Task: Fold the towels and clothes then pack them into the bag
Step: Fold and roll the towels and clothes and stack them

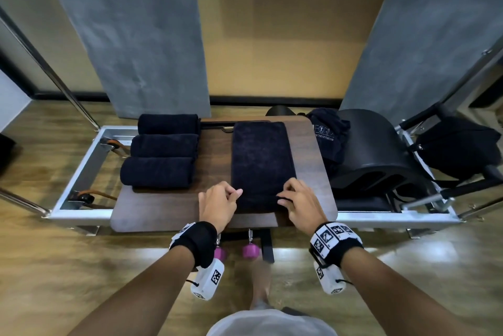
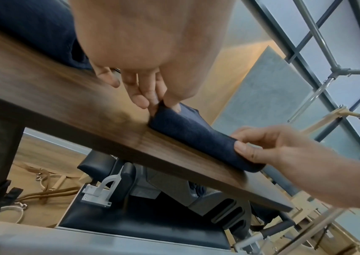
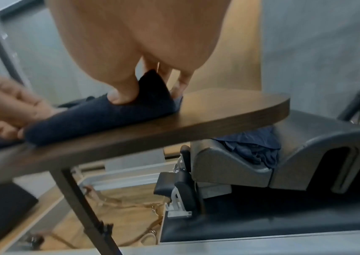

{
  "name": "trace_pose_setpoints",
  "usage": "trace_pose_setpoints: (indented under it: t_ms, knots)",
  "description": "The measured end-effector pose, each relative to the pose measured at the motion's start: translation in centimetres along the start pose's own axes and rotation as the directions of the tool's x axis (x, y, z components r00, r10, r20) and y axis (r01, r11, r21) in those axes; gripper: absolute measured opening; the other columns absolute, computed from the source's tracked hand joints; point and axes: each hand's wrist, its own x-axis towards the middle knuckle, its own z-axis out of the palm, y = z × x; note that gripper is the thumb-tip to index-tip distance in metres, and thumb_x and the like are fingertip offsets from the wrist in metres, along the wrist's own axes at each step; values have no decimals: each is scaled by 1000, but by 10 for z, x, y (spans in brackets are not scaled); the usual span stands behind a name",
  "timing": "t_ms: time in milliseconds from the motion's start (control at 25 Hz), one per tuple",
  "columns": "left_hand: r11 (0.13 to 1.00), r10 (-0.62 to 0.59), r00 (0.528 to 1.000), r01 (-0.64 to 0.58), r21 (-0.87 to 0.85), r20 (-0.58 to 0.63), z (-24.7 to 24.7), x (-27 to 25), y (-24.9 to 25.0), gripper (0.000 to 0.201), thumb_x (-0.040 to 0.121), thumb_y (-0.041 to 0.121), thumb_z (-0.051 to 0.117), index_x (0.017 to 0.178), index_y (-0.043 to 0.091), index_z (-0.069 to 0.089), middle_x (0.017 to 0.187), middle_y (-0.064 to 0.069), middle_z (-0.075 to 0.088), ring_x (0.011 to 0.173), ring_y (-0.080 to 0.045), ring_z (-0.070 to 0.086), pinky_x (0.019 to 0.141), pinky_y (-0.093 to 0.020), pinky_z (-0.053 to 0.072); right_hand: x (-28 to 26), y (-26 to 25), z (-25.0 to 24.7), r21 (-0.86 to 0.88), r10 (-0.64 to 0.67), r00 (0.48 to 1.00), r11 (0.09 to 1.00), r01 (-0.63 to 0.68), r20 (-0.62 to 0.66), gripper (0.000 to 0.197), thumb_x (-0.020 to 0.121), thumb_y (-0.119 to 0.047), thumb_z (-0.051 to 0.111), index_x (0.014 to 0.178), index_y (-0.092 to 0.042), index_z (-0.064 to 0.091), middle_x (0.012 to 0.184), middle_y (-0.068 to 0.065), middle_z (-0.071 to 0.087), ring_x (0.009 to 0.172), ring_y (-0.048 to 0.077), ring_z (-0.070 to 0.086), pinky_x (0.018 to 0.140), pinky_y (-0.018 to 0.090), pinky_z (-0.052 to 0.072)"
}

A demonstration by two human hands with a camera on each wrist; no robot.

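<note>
- Lower centre of head view: left hand [image 1: 217, 206] and right hand [image 1: 300, 206] apart, one at each near corner of the flat dark towel [image 1: 262, 161]; each pinching the near hem betw. thumb and fingers.
- Left wrist view: near hem already lifted and curled over into a small roll, thumb on top, fingertips [image 2: 144, 101] tucked at its end. Right wrist view: thumb pressed into the fold, same roll.
- Key relation: towel's long axis runs straight away from the hands, bottom to top of frame, centred betw. them; neither hand nearer. Likely next: rolling away along that axis, both sides kept even.
- Towel on the wooden table [image 1: 212, 172], centre frame; near edge close to table's front edge.
- Left of centre: three rolled towels [image 1: 163, 156] side by side, apparently done.
- Right of centre: crumpled dark shirt [image 1: 330, 131] w/ white lettering, draped by a black arc barrel [image 1: 381, 150]; unfolded.
- Far right: black bag [image 1: 460, 150], opening not clear.
- Hard to tell: tightness of the roll; shirt's lower part hidden behind table; wrist views blurred.
</note>
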Motion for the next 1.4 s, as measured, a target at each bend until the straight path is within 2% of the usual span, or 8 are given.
trace_pose_setpoints:
  t_ms: [240,440,680,800,920,1000,1160,1400]
  knots:
    - [908,419,889,-409,88,-187,5,-15,-5,6,104,30,65,108,25,65,114,12,58,107,-12,52,89,-35,42,24,6,-13,310,246,965,913,-264,95,15,86,-15,82,90,-24,70,81,-6,71,82,12,66,79,32,53]
    - [703,681,732,-664,254,26,10,-10,-3,29,96,46,72,112,22,73,114,10,66,110,-12,59,96,-35,38,29,10,-13,272,277,954,915,-299,118,5,88,-23,82,83,-19,82,82,-6,76,85,10,67,82,29,53]
    - [832,498,855,-518,199,145,10,7,14,15,103,25,67,107,23,81,105,12,73,102,-15,62,92,-35,34,24,6,-7,111,224,975,968,-223,10,15,98,-17,68,89,-9,78,99,-2,54,90,18,58,81,38,51]
    - [872,383,896,-431,233,223,13,22,23,25,110,22,51,108,25,76,105,10,69,106,-15,57,93,-36,33,19,-3,-12,-67,-9,989,998,-1,-150,14,99,-27,65,102,-16,73,105,-4,55,98,18,53,80,36,47]
    - [862,330,909,-401,311,257,15,28,29,28,112,21,43,99,24,67,98,6,65,107,-18,57,92,-39,34,17,-11,-11,-159,-143,989,978,137,-27,31,92,-41,70,117,-23,65,109,-8,60,102,15,53,86,33,44]
    - [862,335,908,-403,308,252,16,28,30,25,113,23,41,99,25,61,99,7,63,108,-19,57,91,-38,34,19,-12,-8,-163,-90,993,981,101,73,32,91,-28,73,121,-23,63,111,-6,62,102,18,57,89,32,45]
    - [878,423,887,-451,158,182,12,19,20,38,111,43,45,144,26,50,134,11,54,128,-10,48,106,-38,36,36,-9,-9,-114,-20,993,993,33,116,28,95,-9,65,122,-19,64,108,0,65,97,22,59,83,32,47]
    - [833,434,859,-497,243,270,2,31,24,30,105,33,57,135,32,56,125,15,52,121,-12,49,106,-39,30,62,-4,-18,27,88,979,995,-95,184,33,95,-7,61,116,-26,46,93,-3,66,87,21,64,73,35,50]
